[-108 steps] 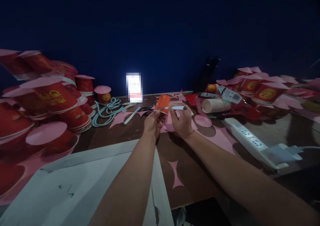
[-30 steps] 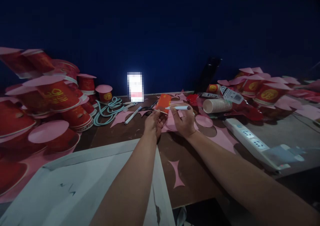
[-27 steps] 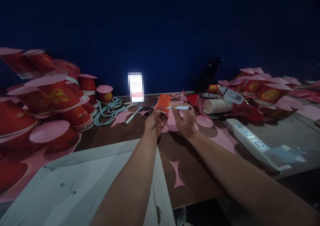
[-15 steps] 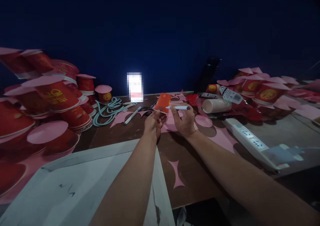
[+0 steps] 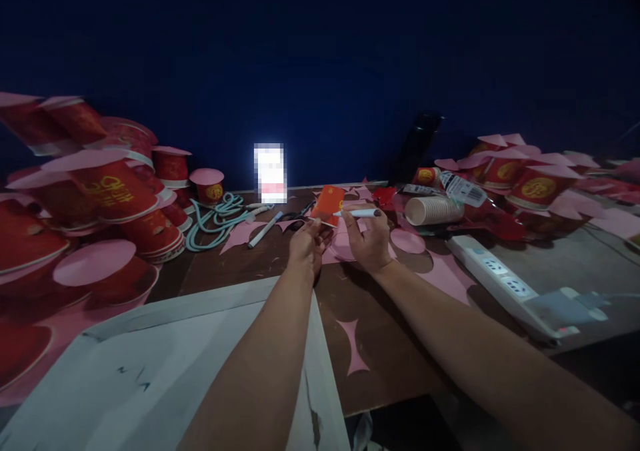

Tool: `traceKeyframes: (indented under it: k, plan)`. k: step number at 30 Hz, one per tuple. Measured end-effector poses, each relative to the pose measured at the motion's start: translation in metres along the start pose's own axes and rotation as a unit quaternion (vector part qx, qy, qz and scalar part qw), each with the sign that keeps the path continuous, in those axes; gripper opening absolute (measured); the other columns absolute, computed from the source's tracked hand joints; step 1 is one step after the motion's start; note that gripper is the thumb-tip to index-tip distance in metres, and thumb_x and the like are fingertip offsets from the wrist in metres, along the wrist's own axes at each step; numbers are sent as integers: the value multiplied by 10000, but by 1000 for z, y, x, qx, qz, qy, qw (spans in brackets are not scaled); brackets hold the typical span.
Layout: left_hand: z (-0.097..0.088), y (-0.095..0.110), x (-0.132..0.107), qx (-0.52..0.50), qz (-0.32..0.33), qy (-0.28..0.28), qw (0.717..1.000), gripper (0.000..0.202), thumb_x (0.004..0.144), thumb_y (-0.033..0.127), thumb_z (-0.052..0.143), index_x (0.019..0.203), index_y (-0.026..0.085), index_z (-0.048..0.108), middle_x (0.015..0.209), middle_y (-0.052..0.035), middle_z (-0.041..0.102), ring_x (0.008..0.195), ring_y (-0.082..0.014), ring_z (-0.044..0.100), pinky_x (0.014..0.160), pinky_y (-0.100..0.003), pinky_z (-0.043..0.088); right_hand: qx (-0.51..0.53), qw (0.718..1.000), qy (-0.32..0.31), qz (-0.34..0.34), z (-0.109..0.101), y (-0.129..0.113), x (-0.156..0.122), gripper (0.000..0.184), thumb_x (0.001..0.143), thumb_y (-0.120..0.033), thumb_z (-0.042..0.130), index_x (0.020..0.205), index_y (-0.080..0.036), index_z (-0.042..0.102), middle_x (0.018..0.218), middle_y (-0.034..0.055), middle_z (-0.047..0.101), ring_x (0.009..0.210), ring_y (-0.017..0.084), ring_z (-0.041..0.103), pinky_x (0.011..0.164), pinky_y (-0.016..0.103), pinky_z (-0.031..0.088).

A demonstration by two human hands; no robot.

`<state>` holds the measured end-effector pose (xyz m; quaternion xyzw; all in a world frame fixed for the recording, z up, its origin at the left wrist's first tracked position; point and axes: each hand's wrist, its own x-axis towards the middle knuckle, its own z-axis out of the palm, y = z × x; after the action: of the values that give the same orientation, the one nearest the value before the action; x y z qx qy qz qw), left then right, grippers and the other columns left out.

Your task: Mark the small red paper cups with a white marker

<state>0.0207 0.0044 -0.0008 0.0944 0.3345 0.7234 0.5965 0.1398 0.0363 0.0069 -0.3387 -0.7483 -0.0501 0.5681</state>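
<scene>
My left hand [image 5: 309, 246] is closed on the lower edge of a red paper cup [image 5: 327, 202] with gold print, held tilted above the table. In my right hand [image 5: 369, 238] is a white marker pen [image 5: 361, 214], lying nearly level between thumb and fingers. Its tip end points left, at the cup's right side; whether it touches cannot be made out. Beneath the hands lie pink paper scraps and a pink paper disc [image 5: 407, 241]. A second pen [image 5: 265, 230] rests on the table left of my hands.
Red cups topped with pink discs pile up at left [image 5: 115, 184] and right [image 5: 537, 188]. A teal cable [image 5: 210, 228], a stack of nested cups [image 5: 433, 211] and a power strip [image 5: 505, 284] lie around. A white board [image 5: 165, 358] sits under my left forearm. A lit, blurred screen [image 5: 270, 171] stands behind.
The cup and the marker pen have shifted very slightly to one side. Both hands keep their hold, and everything else stays in place.
</scene>
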Motion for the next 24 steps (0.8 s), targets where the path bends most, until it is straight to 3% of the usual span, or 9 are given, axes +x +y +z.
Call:
traceKeyframes:
  k: [24]
  plan:
    - [0, -1, 0, 11, 1, -4, 1000, 110, 697, 138, 651, 778, 157, 579, 693, -13, 663, 606, -109, 612, 756, -295, 487, 19, 1000, -14, 4, -1, -2, 0, 111, 866, -292, 563, 899, -213, 634, 913, 55, 694, 919, 202, 617, 864, 379, 433]
